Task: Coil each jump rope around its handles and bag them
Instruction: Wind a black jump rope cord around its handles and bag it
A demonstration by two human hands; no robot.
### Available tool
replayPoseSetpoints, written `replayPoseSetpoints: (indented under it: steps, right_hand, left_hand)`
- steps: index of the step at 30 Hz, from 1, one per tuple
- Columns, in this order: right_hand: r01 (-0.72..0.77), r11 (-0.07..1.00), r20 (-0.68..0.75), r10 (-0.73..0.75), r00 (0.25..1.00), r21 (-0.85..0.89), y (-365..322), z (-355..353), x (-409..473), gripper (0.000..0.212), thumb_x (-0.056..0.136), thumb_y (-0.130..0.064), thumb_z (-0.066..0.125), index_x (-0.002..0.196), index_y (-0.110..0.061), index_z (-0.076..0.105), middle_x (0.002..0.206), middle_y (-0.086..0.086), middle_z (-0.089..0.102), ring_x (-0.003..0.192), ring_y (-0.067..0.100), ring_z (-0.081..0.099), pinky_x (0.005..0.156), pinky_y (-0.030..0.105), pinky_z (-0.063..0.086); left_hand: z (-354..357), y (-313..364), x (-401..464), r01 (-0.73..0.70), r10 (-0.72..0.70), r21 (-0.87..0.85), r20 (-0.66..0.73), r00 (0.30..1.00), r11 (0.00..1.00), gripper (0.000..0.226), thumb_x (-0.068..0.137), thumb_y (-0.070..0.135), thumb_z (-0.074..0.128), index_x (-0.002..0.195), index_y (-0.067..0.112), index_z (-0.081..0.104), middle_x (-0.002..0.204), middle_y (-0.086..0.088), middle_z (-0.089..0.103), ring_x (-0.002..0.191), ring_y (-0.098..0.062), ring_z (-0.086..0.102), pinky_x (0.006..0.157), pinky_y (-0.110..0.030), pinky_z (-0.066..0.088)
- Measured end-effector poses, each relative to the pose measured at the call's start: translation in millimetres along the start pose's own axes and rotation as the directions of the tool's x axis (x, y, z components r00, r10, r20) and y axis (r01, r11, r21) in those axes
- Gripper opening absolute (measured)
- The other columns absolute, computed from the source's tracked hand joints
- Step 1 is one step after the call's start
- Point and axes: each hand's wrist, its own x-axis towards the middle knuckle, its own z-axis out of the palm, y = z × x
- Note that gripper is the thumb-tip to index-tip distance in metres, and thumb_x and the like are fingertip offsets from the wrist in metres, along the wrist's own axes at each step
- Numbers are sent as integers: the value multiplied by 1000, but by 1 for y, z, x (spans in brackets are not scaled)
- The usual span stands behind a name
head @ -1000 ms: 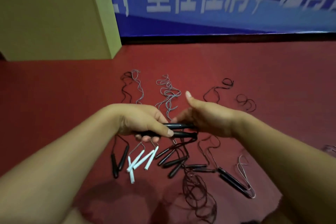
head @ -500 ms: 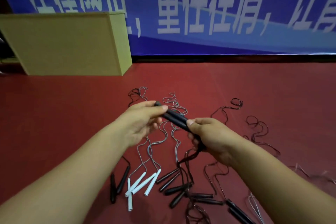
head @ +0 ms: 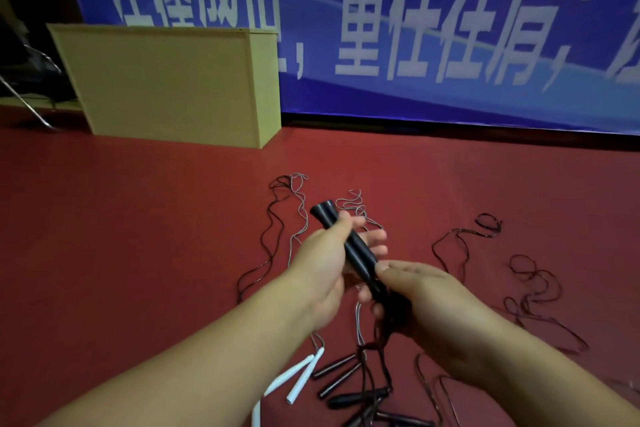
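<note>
Two black jump rope handles (head: 348,243) are held side by side, pointing up and away from me. My left hand (head: 329,260) holds their upper half with the thumb across them and the fingers behind. My right hand (head: 419,298) grips their lower end, and the dark rope (head: 372,354) hangs from there to the floor. Below my hands lie white handles (head: 299,378) and several black handles (head: 341,376) on the red floor (head: 138,253). No bag is in view.
Loose ropes trail across the floor: grey and dark ones (head: 287,215) beyond my hands, dark tangles (head: 530,284) at the right. A yellow wooden box (head: 173,83) stands at the back left against a blue banner (head: 415,28).
The handle pair has swung from lying level to pointing up and away. My right hand has taken its lower end and my left hand holds the upper part. The camera has tilted up.
</note>
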Motion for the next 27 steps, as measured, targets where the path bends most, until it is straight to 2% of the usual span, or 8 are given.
replayPoseSetpoints:
  steps: [4,9,15,18,20,22,25,27]
  right_hand:
    - [-10,999,12,9,1000,51,8,-3,4,28,103,-15,40,97,-7,66,75,9,66,62,17,56,63,26,46]
    - [-28,997,10,29,1000,-75,21,-11,9,32,104,-22,40,106,-1,63,73,7,64,75,21,54,81,36,38]
    - [-166,986,43,165,985,23,11,-17,10,42,100,-48,39,102,-11,61,69,6,60,58,17,55,62,28,47]
    - [-146,983,92,157,983,-113,5,-25,14,53,98,-54,35,98,-8,61,69,7,60,55,15,51,58,26,41]
    - [-123,967,146,158,977,-225,9,-28,13,52,97,-54,38,86,-8,58,68,6,55,51,14,44,55,27,36]
    - [-134,946,186,194,963,-294,12,-31,9,48,96,-50,45,91,-5,61,63,3,48,47,11,38,48,23,31]
    - [-112,912,205,206,957,-395,9,-41,5,31,94,-40,57,85,-10,63,58,-1,44,44,11,36,41,21,26]
    - [-56,906,207,155,966,-420,8,-50,7,30,90,-35,65,75,-11,58,59,2,46,51,17,43,50,26,32]
  left_hand:
    - [3,-4,10,36,-36,-64,4,999,997,31,105,37,36,108,14,58,88,-7,74,81,-22,72,63,-33,54]
    - [4,-11,17,27,-32,-134,-38,999,991,31,106,35,37,98,13,57,73,-5,72,68,-21,71,73,-37,52]
    - [-1,-5,26,-75,71,-87,-46,996,993,26,104,31,43,91,11,52,64,-3,51,49,-16,55,54,-33,56]
    - [-5,4,30,-229,232,71,-37,972,971,23,104,28,45,91,9,49,66,-3,52,49,-16,55,53,-33,56]
    - [-12,9,33,-342,363,228,-57,930,912,20,104,26,47,91,10,48,65,-3,53,47,-15,54,53,-33,55]
    - [-26,15,38,-419,480,388,-71,874,821,20,103,23,47,86,14,47,64,-3,52,46,-15,53,51,-32,54]
    - [-55,25,43,-451,615,662,-19,789,599,21,103,22,47,82,21,47,64,-2,53,47,-16,54,54,-34,51]
    - [-72,28,45,-441,651,789,68,756,429,19,102,23,48,83,24,48,63,0,56,46,-11,57,54,-29,51]
